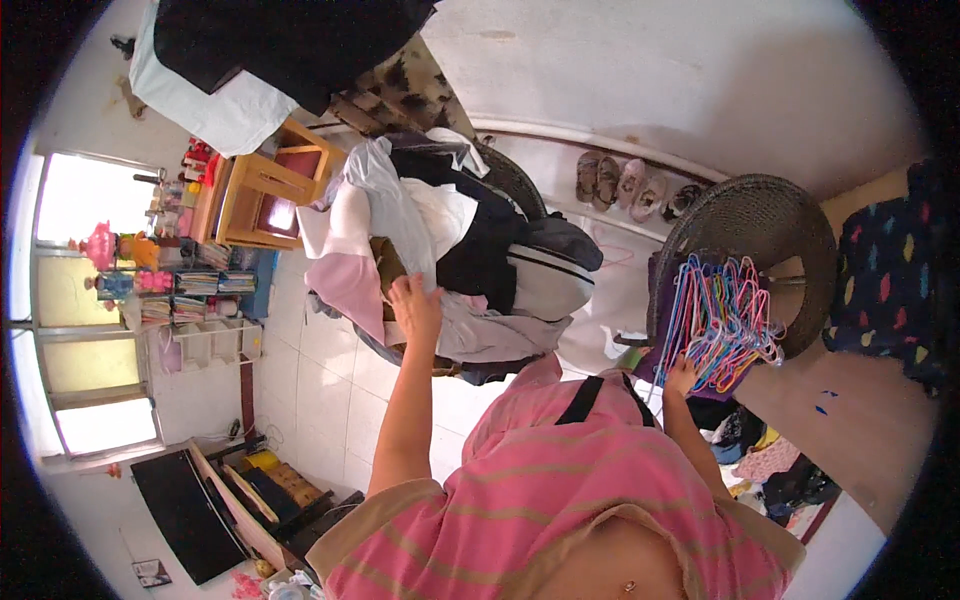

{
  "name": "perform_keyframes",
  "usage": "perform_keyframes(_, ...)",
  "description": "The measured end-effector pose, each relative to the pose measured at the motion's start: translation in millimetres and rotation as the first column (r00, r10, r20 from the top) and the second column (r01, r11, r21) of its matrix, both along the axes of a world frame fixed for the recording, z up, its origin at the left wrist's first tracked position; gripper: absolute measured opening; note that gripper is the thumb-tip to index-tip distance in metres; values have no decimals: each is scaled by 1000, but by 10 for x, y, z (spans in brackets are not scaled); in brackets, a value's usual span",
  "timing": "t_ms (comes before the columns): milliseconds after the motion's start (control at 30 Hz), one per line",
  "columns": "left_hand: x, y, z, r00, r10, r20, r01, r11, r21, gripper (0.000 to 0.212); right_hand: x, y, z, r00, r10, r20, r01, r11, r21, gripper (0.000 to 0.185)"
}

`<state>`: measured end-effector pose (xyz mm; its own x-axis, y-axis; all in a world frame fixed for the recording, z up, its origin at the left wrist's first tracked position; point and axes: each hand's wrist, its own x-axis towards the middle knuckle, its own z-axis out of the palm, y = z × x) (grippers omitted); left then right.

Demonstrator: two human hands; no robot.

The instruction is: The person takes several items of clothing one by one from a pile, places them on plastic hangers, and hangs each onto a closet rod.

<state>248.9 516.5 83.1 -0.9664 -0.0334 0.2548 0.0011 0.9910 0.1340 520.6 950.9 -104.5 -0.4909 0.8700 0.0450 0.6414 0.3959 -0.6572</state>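
A large heap of clothes (480,255) in white, grey, pink and black lies before me, on what looks like a round wicker chair. My left hand (416,300) rests at the near left of the heap, fingers spread, touching a pale grey garment beside an olive-brown one. Many coloured clothes hangers (716,322) lie on a purple cloth at a second round wicker chair (814,247) to the right. My right hand (681,376) is at the near left edge of the hangers; its fingers are partly hidden, so its hold is unclear.
Several pairs of shoes (630,187) stand along the back wall. More clothes (772,457) are piled at the lower right. A wooden chair (277,191) stands beyond the heap to the left, near shelves of books (199,283). A television (187,517) is at the lower left. Dark cloth (285,45) hangs at the top.
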Motion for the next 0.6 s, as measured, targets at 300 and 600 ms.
perform_keyframes(300,-457,-17,66,964,170,206,-226,930,290,18,207,251,-189,991,-41,129,53,994,-92,30)
perform_keyframes(600,-296,1229,2114,996,-45,-76,51,-417,908,36,192,147,1115,880,-154,-449,-78,886,-457,15)
